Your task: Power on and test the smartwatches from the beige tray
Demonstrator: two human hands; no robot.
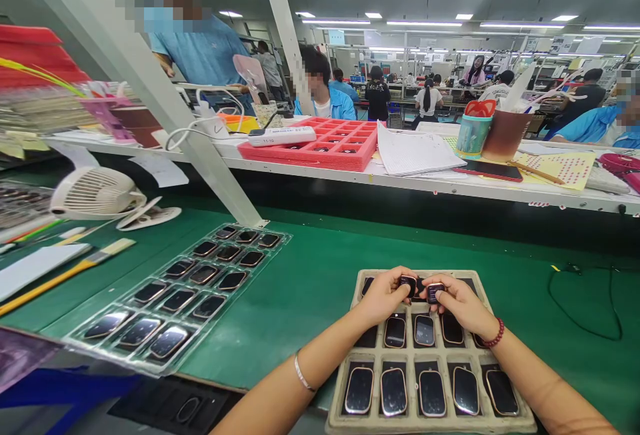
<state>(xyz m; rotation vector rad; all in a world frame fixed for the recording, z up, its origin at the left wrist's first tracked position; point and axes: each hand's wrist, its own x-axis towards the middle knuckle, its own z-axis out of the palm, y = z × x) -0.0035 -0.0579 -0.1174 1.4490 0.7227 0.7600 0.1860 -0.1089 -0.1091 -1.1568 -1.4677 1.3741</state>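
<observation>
My left hand (387, 295) is closed on a dark smartwatch (407, 284) with a gold rim, held between thumb and fingers. A second smartwatch (435, 292), its screen showing faint marks, is pinched in my right hand (459, 302). Both hands are over the back rows of a beige molded tray (415, 355), where several more watches lie face up in their pockets. My hands hide part of the back row. Off to the left, a clear plastic tray (187, 268) carries several similar watches in rows.
A white shelf (370, 182) runs across behind the green bench (310, 255), with a red foam tray (325, 148) and papers on it. A slanted post (200, 148), a small fan (100, 195) and a brush (95, 258) are at left. A black cable (585, 328) lies at right.
</observation>
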